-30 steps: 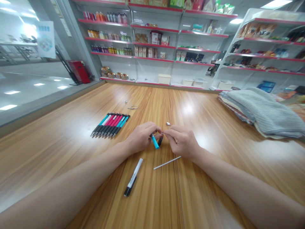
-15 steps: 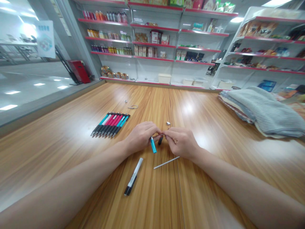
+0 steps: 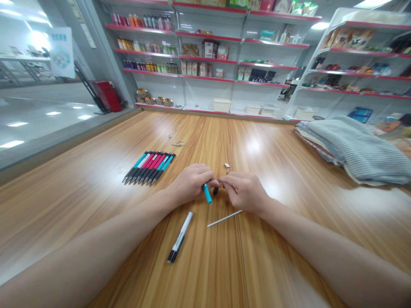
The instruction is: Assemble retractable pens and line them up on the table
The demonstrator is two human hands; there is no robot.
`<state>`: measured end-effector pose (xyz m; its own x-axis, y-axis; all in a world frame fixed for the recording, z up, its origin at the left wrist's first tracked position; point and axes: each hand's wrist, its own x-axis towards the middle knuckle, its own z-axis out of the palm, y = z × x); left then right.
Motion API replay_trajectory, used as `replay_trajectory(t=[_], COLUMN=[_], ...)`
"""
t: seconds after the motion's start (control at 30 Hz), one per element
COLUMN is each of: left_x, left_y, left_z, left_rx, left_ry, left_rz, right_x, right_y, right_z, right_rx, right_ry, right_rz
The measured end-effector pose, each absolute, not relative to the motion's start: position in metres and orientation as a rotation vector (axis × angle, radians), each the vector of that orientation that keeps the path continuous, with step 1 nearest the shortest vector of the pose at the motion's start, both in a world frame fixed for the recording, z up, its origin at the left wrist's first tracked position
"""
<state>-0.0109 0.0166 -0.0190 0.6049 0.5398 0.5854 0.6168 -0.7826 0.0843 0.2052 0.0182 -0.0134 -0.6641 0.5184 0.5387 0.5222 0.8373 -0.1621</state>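
My left hand (image 3: 191, 182) is closed around a teal pen barrel (image 3: 207, 193) whose lower end sticks out below the fingers. My right hand (image 3: 245, 191) meets it fingertip to fingertip, pinching a small part I cannot make out. A black pen piece (image 3: 216, 191) lies on the wooden table (image 3: 96, 201) just under the two hands. A white refill tube (image 3: 224, 218) rests below my right hand. A white and black pen (image 3: 180, 237) lies nearer to me. A tiny silver tip (image 3: 227, 165) sits just beyond the hands.
A row of several teal, pink and white pens (image 3: 149, 167) lies to the left. A spring (image 3: 179, 144) and a small metal bit (image 3: 170, 136) sit farther back. Folded striped cloth (image 3: 353, 149) is at the right. Store shelves (image 3: 208, 60) line the far wall.
The teal barrel has shifted slightly in my left hand and the fingertips of both hands have drawn a little closer together. Everything on the table stays where it was.
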Motion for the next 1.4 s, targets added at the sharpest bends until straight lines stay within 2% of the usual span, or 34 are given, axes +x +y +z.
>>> replay_trajectory(t=[0.27,0.6,0.83,0.93,1.2,1.4], left_x=[-0.0101,-0.0087,-0.0121,-0.0145,-0.0125,-0.011], left_y=[0.016,0.0143,0.0204,0.0234,0.0214,0.0215], left_z=[-0.0189,-0.0176,-0.024,-0.0245,-0.0203,-0.0215], left_rx=[-2.715,-2.8,-2.616,-2.529,-2.582,-2.568], left_ry=[-0.999,-1.006,-1.492,-1.617,-1.529,-1.511], left_rz=[-1.077,-1.125,-1.196,-1.161,-0.897,-0.912], right_x=[0.2053,0.2044,0.202,0.2008,0.2009,0.2008], right_y=[0.0197,0.0188,0.0152,0.0143,0.0146,0.0138], right_z=[-0.0174,-0.0133,-0.0117,-0.0109,-0.0092,-0.009], right_rx=[-0.652,-0.686,-0.801,-0.843,-0.877,-0.897], right_ry=[-2.337,-2.361,-2.217,-2.161,-2.119,-2.14], right_rz=[0.116,0.073,-0.001,-0.025,-0.083,-0.099])
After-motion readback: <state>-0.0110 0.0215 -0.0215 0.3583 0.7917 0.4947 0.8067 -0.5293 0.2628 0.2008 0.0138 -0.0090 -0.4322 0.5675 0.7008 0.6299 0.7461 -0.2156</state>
